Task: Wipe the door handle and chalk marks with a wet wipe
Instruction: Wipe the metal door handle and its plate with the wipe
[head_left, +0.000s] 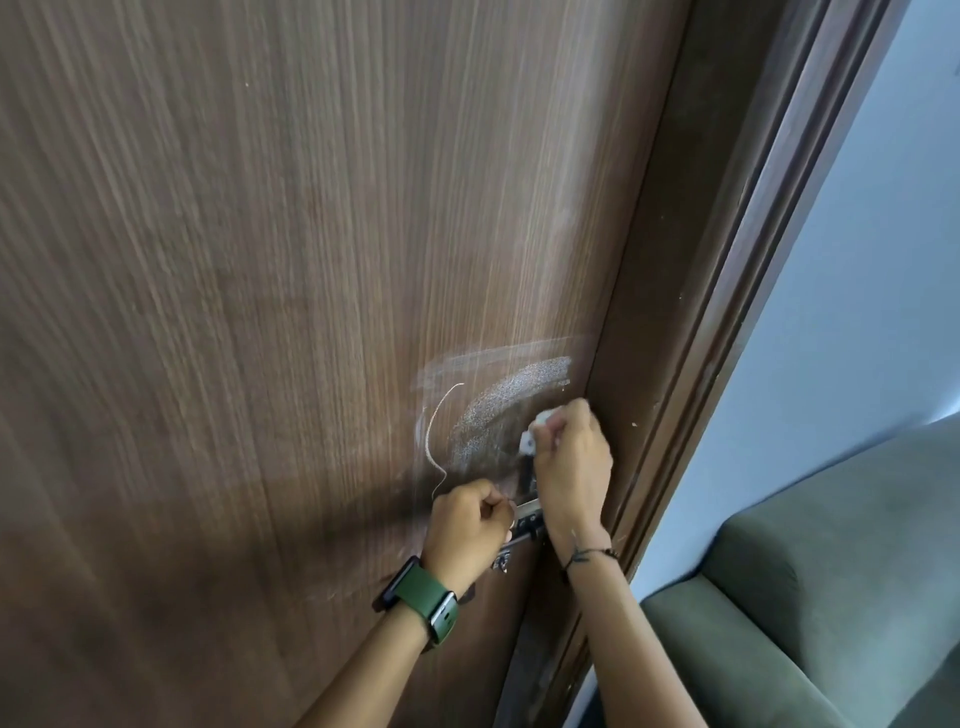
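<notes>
Against the brown wood-grain door (260, 312), left of the metal door handle (524, 512), my left hand (467, 525) curls its fingers round the handle's end; a green watch (423, 597) bands that wrist. Above the handle, chalk marks (498, 405) show as a thin looping line and a grainy curved smear. Just above the handle, my right hand (571, 457) pinches a crumpled white wet wipe (535, 431) against the door. Right of the handle stands the dark frame (701, 312), then a green sofa (831, 597) below a pale wall (883, 234). The handle's long axis runs roughly level; most is hidden.
</notes>
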